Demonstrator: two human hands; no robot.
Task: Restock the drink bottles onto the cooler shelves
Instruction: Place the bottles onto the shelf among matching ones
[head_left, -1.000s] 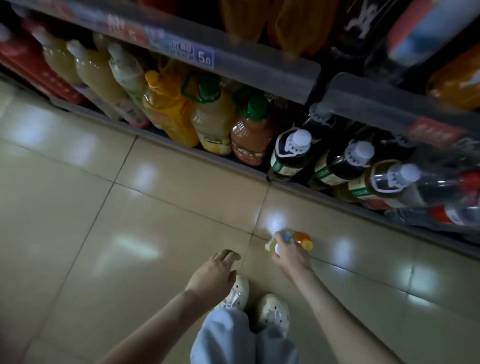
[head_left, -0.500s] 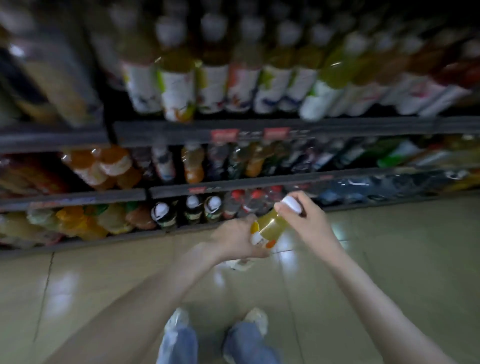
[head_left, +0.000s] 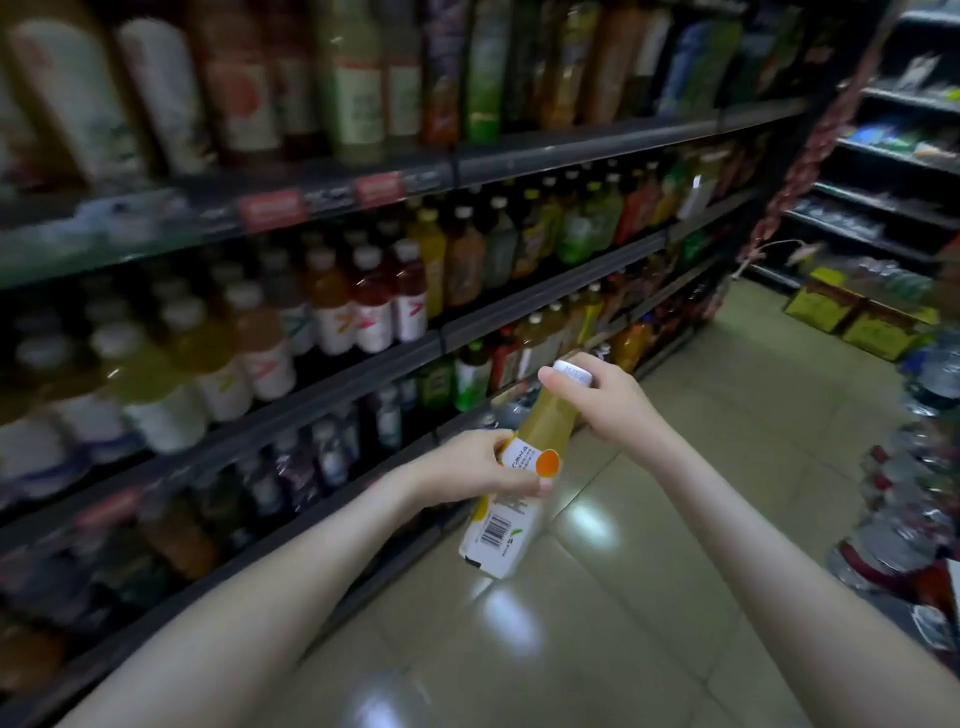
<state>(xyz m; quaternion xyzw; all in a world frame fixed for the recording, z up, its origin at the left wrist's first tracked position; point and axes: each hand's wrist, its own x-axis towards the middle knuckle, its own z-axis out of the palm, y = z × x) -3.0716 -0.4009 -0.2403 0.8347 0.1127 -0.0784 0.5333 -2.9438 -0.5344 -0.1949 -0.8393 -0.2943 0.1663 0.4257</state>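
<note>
**Item:** one drink bottle (head_left: 544, 423), yellow liquid, white cap (head_left: 572, 372), white label (head_left: 501, 535) with barcode.

**Location:** it hung in the air before me over the tiled floor (head_left: 675, 467), near the shelf fronts and not yet on any shelf.

**Left hand** (head_left: 475, 467)**:** my fingers and thumb were curled round the labelled middle.

**Right hand** (head_left: 610, 402)**:** my fingers were clamped over the cap and neck.

**Axis:** the bottle was tilted, with its cap up and away to my right and its base down toward me.

**Bearing:** the cooler shelves (head_left: 545, 293) stood to my left, packed with rows of blurred bottles. My left hand was the nearer to them.

**Judgement:** the bottle would need standing upright and carrying leftward, probably led by my left hand. I could not tell which gap suited it, because the rows were too smeared.
</note>
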